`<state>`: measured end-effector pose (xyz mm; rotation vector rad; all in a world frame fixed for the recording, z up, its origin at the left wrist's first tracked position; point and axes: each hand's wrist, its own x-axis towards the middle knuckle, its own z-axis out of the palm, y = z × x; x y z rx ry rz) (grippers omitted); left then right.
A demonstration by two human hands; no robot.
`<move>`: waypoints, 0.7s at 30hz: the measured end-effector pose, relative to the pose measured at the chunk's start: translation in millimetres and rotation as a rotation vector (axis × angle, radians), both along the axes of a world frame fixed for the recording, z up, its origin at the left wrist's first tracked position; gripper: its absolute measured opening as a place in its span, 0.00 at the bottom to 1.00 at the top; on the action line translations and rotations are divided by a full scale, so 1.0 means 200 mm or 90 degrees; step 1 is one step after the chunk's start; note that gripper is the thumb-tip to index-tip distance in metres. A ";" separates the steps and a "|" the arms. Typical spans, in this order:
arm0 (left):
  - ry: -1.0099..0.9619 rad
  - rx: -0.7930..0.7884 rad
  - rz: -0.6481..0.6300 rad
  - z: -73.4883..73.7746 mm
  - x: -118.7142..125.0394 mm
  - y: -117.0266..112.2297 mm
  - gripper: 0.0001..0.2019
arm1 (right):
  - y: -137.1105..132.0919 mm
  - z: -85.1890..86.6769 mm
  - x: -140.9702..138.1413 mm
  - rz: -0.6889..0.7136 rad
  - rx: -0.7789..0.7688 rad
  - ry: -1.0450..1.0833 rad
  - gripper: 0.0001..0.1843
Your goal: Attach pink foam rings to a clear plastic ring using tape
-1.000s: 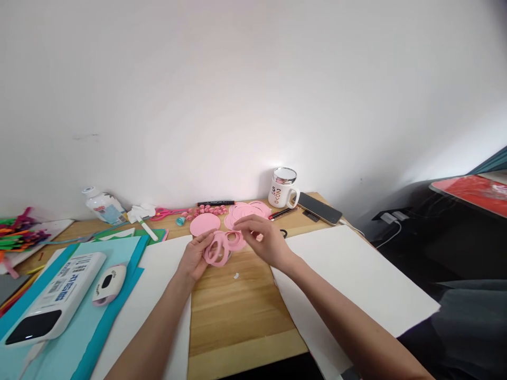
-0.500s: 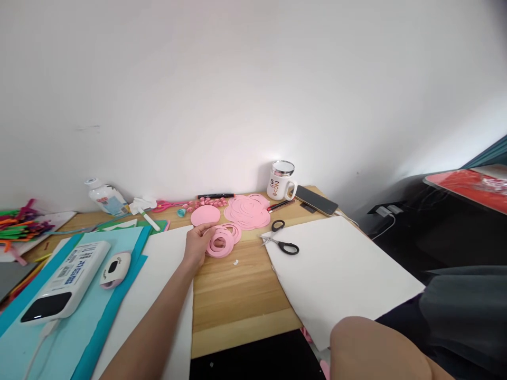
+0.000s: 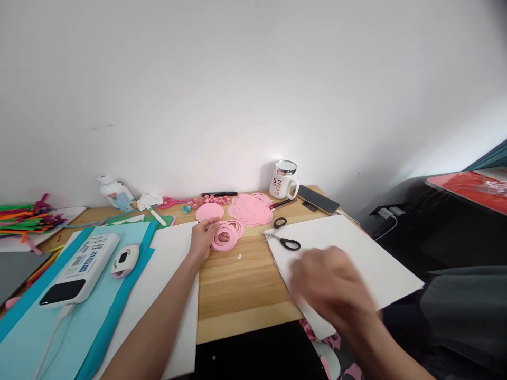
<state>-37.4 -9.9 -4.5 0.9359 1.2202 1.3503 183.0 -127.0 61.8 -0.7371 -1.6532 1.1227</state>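
Note:
My left hand (image 3: 204, 240) pinches the left edge of some pink paper rings (image 3: 225, 244), tilted up a little above the wooden table (image 3: 222, 295). More rings overlap behind them. A pink paper disc (image 3: 209, 211) lies just beyond my fingers, beside a spread pile of pink paper pieces (image 3: 250, 209). Over the right white sheet (image 3: 356, 253) hangs my right hand (image 3: 322, 282), smeared by motion, so its fingers cannot be made out. Black-handled scissors (image 3: 287, 240) lie with their blades apart at that sheet's left edge.
A white mug (image 3: 284, 182) and a phone (image 3: 317, 199) stand and lie at the back right. On the left are a power bank (image 3: 81, 269), a small white device (image 3: 125, 260), blue sheets (image 3: 138, 274), a bottle (image 3: 116, 194) and pipe cleaners (image 3: 29, 221).
My right hand has risen from the lower right and swung over the white sheet. The left hand keeps its hold on the rings. The view has shifted slightly.

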 end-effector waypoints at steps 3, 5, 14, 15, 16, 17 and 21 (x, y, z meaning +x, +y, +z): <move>-0.010 0.014 -0.003 0.00 0.01 0.00 0.15 | 0.15 -0.14 -0.14 0.006 -0.169 0.037 0.11; -0.006 0.020 0.003 -0.01 0.01 0.01 0.15 | 0.17 -0.25 -0.22 0.021 -0.293 0.088 0.17; -0.012 0.010 -0.005 -0.01 0.00 0.01 0.17 | -0.10 -0.22 -0.28 0.475 -0.571 0.072 0.17; -0.012 0.011 -0.008 -0.01 0.00 0.01 0.17 | -0.08 -0.20 -0.27 0.404 -0.567 0.089 0.17; -0.013 0.014 -0.014 0.00 0.00 0.01 0.18 | -0.04 -0.19 -0.27 0.337 -0.547 0.078 0.17; -0.016 0.018 -0.025 0.00 0.00 0.01 0.18 | 0.02 -0.18 -0.26 0.266 -0.512 0.044 0.16; -0.039 0.037 -0.076 0.03 0.02 -0.02 0.17 | 0.32 -0.16 -0.19 -0.094 -0.287 0.065 0.21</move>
